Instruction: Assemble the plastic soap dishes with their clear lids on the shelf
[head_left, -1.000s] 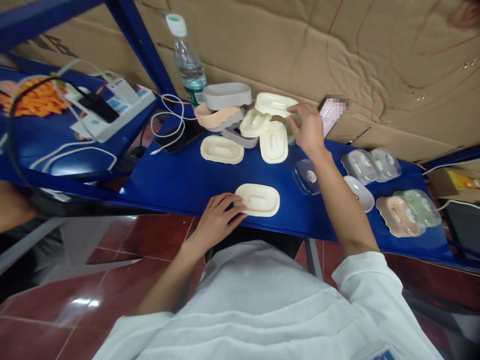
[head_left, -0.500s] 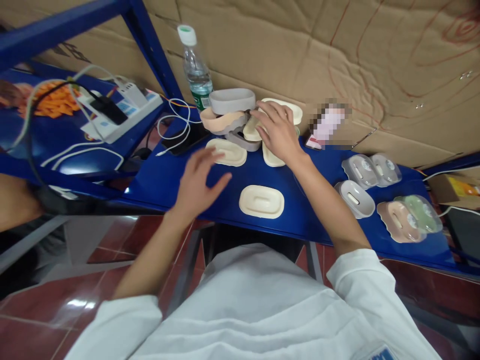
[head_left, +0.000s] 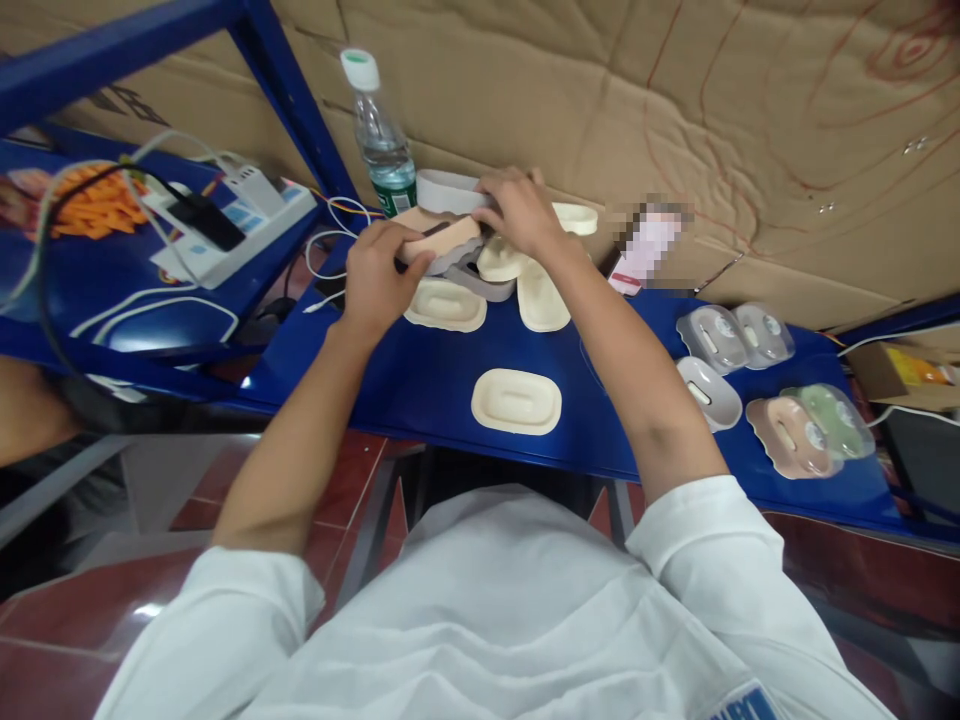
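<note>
My left hand (head_left: 384, 275) is closed on the near-left edge of a peach wavy-edged ring (head_left: 450, 238), tilted over the pile. Fingers curled, my right hand (head_left: 519, 208) touches the ring's right end, beside a grey oval ring (head_left: 448, 192) behind it. Under them lies a darker grey piece (head_left: 491, 288). Cream oval pieces lie around: one (head_left: 446, 305) below my left hand, another (head_left: 544, 298) under my right wrist, and one (head_left: 516, 401) alone near the table's front edge.
A water bottle (head_left: 386, 150) stands behind the pile. A phone (head_left: 645, 250) leans at the cardboard. Clear-covered grey, peach and green boxes (head_left: 796, 437) sit on the right, beside an uncovered grey dish (head_left: 724, 400). Left are a power strip (head_left: 247, 225), cables and orange pieces (head_left: 94, 203).
My left hand has moved up and taken hold of the peach ring, which is now tilted. My right hand has shifted left from the cream pieces to the ring's right end.
</note>
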